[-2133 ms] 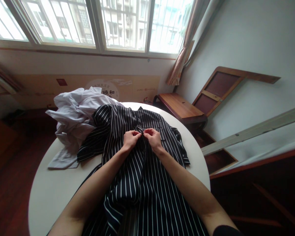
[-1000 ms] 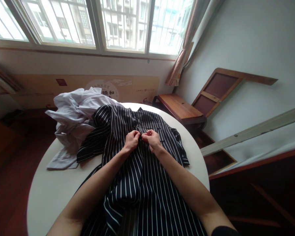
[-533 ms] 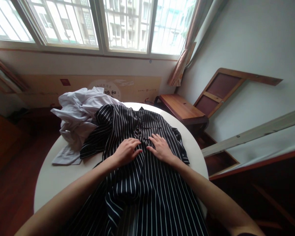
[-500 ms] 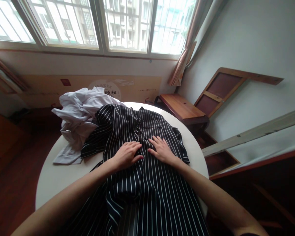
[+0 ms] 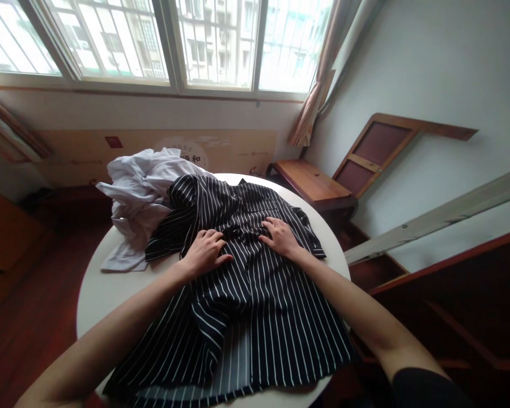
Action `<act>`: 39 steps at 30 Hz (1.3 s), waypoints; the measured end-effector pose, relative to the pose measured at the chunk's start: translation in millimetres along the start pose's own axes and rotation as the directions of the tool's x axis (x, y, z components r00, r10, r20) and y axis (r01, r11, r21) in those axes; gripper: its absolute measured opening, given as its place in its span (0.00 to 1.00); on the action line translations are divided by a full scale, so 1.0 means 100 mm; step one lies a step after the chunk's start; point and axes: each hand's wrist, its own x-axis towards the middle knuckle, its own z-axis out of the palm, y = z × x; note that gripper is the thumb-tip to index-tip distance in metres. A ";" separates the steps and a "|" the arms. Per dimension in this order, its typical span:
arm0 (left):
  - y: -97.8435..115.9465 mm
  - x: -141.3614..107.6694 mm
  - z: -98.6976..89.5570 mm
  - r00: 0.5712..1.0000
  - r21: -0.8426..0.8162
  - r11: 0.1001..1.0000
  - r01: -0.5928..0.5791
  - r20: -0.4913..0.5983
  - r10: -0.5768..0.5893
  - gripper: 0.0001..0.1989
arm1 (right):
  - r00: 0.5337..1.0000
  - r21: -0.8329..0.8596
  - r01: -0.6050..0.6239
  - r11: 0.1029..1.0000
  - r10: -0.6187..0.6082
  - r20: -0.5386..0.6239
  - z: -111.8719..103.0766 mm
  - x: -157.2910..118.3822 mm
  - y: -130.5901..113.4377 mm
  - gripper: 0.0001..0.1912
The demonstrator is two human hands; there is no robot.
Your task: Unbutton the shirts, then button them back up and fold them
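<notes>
Across the round white tabletop (image 5: 94, 294) lies a dark striped garment (image 5: 276, 300), its collar end toward the window (image 5: 216, 45) and its hem toward the person. Both hands rest on its upper part, one on either side of the front opening. The left hand (image 5: 204, 249) lies palm down with fingers slightly bent and parted, the thumb standing away from them. The right hand (image 5: 280, 237) has its fingers spread and fairly straight on the cloth, just below the chest. Between the hands the fabric is rumpled. Lower down, the front is folded aside, and a paler inner face shows near the hem. A crumpled white cloth (image 5: 140, 187) is heaped at the far left, touching the garment's short sleeve (image 5: 168, 235).
</notes>
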 end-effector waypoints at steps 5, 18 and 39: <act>0.27 0.26 0.01 0.992 -0.111 0.986 0.122 -0.009 -0.124 0.12 | 0.997 0.031 -0.073 0.997 0.072 0.032 -0.03 -0.08 -0.60 0.15; 0.38 0.41 0.04 0.945 -0.449 0.853 0.265 -0.053 -0.322 0.05 | 0.954 0.337 -0.300 0.892 0.288 0.088 -0.11 -0.01 -0.56 0.05; 0.50 0.58 0.15 0.889 -0.949 0.272 0.158 0.017 -0.457 0.09 | 0.864 0.951 -0.299 -0.079 0.401 0.305 0.02 -0.07 -0.56 0.11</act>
